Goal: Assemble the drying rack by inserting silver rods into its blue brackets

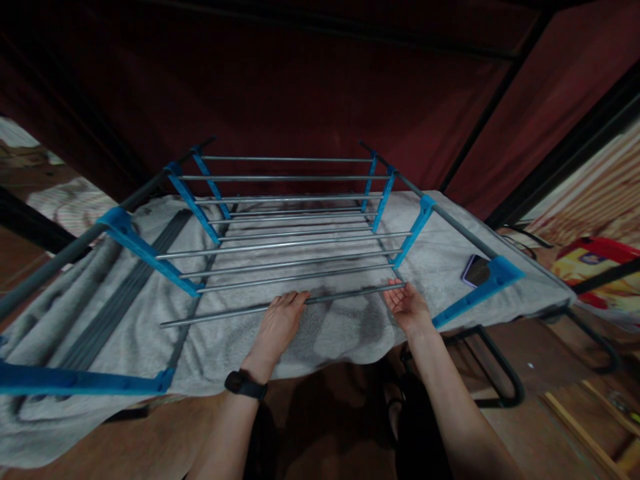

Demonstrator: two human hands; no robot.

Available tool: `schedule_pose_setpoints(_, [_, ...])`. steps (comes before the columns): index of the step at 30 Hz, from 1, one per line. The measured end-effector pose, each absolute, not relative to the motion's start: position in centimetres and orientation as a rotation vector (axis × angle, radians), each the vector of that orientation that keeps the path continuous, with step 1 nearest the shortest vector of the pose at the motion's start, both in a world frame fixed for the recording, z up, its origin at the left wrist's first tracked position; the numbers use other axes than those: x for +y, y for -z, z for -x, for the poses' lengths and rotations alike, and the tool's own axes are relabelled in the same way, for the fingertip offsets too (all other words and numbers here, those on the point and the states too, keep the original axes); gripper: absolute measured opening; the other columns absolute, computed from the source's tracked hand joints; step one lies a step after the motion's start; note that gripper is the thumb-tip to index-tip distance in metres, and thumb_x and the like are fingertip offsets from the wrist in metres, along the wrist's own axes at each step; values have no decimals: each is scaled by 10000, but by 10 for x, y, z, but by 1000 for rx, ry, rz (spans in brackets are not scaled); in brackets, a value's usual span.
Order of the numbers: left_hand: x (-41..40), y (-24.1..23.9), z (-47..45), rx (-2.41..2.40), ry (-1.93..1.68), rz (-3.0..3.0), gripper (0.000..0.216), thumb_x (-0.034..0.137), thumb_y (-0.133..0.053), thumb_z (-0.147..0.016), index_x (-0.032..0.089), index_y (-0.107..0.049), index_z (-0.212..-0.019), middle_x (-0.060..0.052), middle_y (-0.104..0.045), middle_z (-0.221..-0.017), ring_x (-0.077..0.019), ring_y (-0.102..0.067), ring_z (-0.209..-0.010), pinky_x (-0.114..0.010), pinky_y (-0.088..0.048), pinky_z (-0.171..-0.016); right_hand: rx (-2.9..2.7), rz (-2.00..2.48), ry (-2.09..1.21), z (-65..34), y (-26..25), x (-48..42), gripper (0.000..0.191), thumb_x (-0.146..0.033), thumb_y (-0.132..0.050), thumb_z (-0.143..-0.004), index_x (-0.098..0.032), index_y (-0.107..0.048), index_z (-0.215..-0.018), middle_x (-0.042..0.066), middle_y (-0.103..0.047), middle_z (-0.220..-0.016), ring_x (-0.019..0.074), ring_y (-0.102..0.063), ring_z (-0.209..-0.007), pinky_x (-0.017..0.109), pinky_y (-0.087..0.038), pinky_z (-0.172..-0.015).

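Note:
A rack of grey metal rods and blue plastic brackets (145,252) lies on a grey towel (330,333) spread over a low frame. A loose metal rod (345,295) rests across the front of it. My left hand (280,320) lies palm down over the rod near its middle, fingers curled on it. My right hand (407,305) is at the rod's right end, palm up, fingers cupped under the tip. A black watch (245,385) is on my left wrist.
A phone (476,270) lies on the towel by the right blue bracket (477,292). Dark red fabric walls stand behind. A black metal leg (500,373) curves under the right side. Coloured cloth (600,267) lies at far right, wooden slats at lower right.

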State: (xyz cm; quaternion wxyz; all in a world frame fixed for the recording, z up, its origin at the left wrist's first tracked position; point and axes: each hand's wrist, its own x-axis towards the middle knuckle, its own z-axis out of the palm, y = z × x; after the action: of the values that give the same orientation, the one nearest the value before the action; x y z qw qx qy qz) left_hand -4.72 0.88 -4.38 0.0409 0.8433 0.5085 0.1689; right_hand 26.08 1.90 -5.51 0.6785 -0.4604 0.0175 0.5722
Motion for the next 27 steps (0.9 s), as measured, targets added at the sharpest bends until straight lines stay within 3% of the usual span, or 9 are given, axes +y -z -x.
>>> schedule_pose_setpoints(8, [9,35,44,1606,-511,-2497,129,183,-450,-949,210,-550,-1026,-68,-643,-986,-218,-601,-913,-358,-456,-842,48,1037,-1280,-262,56,19,238,-251,-412,-974,-195,-600,-840,7,-700,-744,114,-692,-672,248,-593,-694])
schedule_pose_setpoints(27, [9,42,44,1553,-532,-2587,217,219,-374,-989,191,-576,-1065,-78,-668,-1003,-228,-619,-923,-376,-440,-842,55,1036,-1280,-264,56,19,280,-295,-387,-985,-196,-606,-841,17,-705,-752,121,-692,-672,261,-590,-698])
